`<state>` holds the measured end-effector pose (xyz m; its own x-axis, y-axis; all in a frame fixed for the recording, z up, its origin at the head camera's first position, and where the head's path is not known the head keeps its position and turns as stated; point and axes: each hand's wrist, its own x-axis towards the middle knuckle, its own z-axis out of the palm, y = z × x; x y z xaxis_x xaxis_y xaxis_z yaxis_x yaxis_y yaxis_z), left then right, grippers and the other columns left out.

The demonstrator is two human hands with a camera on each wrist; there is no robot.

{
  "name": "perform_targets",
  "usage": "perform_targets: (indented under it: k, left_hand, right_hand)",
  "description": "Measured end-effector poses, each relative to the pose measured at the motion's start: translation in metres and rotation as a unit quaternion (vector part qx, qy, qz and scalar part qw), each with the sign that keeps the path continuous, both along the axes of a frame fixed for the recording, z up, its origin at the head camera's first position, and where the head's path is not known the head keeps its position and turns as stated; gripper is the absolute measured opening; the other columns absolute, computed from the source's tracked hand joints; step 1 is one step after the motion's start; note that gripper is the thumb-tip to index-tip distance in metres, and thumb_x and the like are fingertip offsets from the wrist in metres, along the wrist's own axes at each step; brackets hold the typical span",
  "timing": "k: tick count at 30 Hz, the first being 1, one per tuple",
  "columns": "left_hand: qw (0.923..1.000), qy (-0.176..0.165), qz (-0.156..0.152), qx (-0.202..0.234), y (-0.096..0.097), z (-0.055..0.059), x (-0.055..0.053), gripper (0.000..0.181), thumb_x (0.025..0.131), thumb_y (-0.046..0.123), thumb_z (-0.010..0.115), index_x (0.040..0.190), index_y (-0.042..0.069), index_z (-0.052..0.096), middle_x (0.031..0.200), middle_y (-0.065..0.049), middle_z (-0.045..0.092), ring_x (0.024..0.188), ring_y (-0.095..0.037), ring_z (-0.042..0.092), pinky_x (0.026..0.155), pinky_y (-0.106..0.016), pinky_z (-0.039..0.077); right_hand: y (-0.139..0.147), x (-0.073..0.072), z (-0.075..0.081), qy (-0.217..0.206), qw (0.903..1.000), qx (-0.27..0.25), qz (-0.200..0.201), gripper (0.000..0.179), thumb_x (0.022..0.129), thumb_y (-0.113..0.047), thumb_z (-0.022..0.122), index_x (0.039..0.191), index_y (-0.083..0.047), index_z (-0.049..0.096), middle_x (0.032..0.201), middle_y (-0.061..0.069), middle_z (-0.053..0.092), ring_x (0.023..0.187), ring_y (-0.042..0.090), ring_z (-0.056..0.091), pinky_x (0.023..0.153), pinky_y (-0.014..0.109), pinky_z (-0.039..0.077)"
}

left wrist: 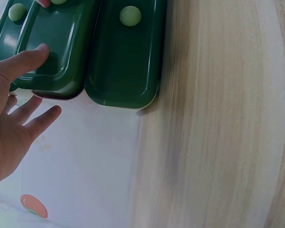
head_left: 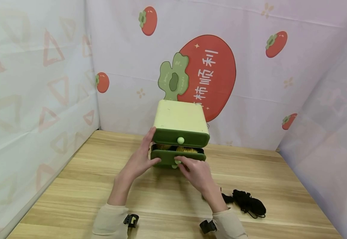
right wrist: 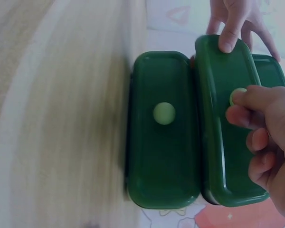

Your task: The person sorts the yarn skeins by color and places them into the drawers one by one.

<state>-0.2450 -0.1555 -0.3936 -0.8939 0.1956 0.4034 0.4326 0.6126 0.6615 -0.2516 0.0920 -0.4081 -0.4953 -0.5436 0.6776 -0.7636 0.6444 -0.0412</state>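
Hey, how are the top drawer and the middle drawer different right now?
The middle drawer is pulled out, with something golden showing inside; the top drawer looks shut. The right hand pinches the middle drawer's knob, while the top drawer's knob is untouched. Both are dark green in front with round, pale green knobs.

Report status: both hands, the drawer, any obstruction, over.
Right hand pinching knob of middle drawer; left hand braced, thumb at drawer front. Middle drawer partway out, yellowish bundle inside. No obstruction seen; black bundle lies off right.
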Motion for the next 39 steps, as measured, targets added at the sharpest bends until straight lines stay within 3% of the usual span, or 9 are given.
perform_targets:
  k: [5,11,15,18,22,25,28,32,39]
  left_hand:
    - [1.0,0.003,-0.005,0.0,0.0,0.001,0.0,0.117,0.084,0.006,0.078,0.159,0.04,-0.006,0.169,0.003,0.003,0.148,-0.033,0.032,0.101,-0.053,0.05]
    - [0.9997,0.022,-0.009,-0.005,0.004,-0.001,-0.004,0.114,0.086,0.0,0.074,0.159,0.037,-0.005,0.169,0.001,0.005,0.145,-0.034,0.036,0.098,-0.051,0.052]
    - [0.9993,0.034,-0.004,-0.014,0.008,-0.005,-0.005,0.11,0.088,-0.003,0.07,0.16,0.035,-0.003,0.168,0.001,0.007,0.138,-0.035,0.045,0.079,-0.038,0.058]
    - [0.9991,0.038,0.012,-0.016,0.009,-0.008,-0.005,0.109,0.088,-0.003,0.069,0.16,0.036,-0.002,0.168,0.003,0.009,0.129,-0.035,0.054,0.061,-0.027,0.051]
    - [0.9988,0.038,0.027,-0.013,0.008,-0.009,-0.003,0.108,0.089,-0.003,0.069,0.159,0.039,-0.002,0.168,0.006,0.009,0.119,-0.035,0.06,0.05,-0.023,0.044]
    - [0.9979,0.053,0.035,-0.013,0.008,-0.01,-0.003,0.107,0.089,-0.004,0.068,0.16,0.038,0.0,0.168,0.004,0.012,0.118,-0.036,0.061,0.053,-0.025,0.049]
    - [0.9954,0.087,0.041,-0.007,0.009,-0.012,-0.004,0.103,0.088,-0.008,0.066,0.161,0.032,0.005,0.167,-0.003,0.018,0.126,-0.036,0.056,0.069,-0.033,0.059]
    - [0.9913,0.12,0.055,0.002,0.012,-0.014,-0.006,0.1,0.086,-0.013,0.065,0.16,0.027,0.011,0.165,-0.007,0.024,0.135,-0.035,0.049,0.085,-0.044,0.059]
    - [0.9833,0.161,0.083,-0.019,0.016,-0.015,-0.009,0.099,0.083,-0.019,0.063,0.159,0.022,0.015,0.162,-0.01,0.028,0.138,-0.035,0.046,0.072,-0.038,0.059]
  right_hand:
    - [-0.003,-0.001,-0.004,-0.001,0.9997,-0.016,-0.016,0.025,0.086,-0.014,0.077,0.11,-0.024,0.074,0.067,-0.011,0.067,0.048,-0.002,0.033,0.044,0.012,0.023]
    - [-0.001,-0.003,-0.005,0.006,0.999,-0.037,-0.026,0.026,0.085,-0.016,0.079,0.109,-0.024,0.075,0.07,-0.01,0.069,0.05,-0.001,0.04,0.045,0.014,0.029]
    - [0.003,-0.006,-0.007,0.011,0.9989,-0.037,-0.024,0.026,0.084,-0.016,0.08,0.108,-0.023,0.076,0.071,-0.009,0.071,0.05,0.0,0.042,0.045,0.014,0.03]
    - [0.003,-0.009,-0.006,0.01,0.9994,-0.029,-0.018,0.025,0.086,-0.017,0.079,0.109,-0.023,0.075,0.072,-0.009,0.071,0.05,0.001,0.042,0.045,0.015,0.028]
    - [0.0,-0.013,-0.003,0.004,0.9998,-0.017,-0.013,0.024,0.086,-0.017,0.078,0.109,-0.023,0.076,0.075,-0.008,0.072,0.05,0.002,0.042,0.045,0.015,0.029]
    - [-0.002,-0.016,-0.002,0.001,0.9999,-0.01,-0.013,0.024,0.086,-0.016,0.078,0.109,-0.023,0.076,0.078,-0.007,0.073,0.05,0.002,0.042,0.045,0.015,0.03]
    - [-0.003,-0.02,-0.002,0.002,0.9999,-0.008,-0.012,0.023,0.086,-0.016,0.078,0.108,-0.023,0.076,0.08,-0.007,0.074,0.05,0.003,0.045,0.044,0.016,0.031]
    - [-0.004,-0.024,-0.001,0.005,0.9999,-0.001,-0.009,0.024,0.086,-0.016,0.079,0.108,-0.023,0.076,0.083,-0.006,0.075,0.051,0.004,0.048,0.044,0.017,0.034]
    - [-0.004,-0.029,-0.002,0.008,0.9999,0.008,-0.01,0.022,0.087,-0.016,0.078,0.108,-0.023,0.076,0.083,-0.005,0.075,0.051,0.005,0.049,0.044,0.018,0.036]
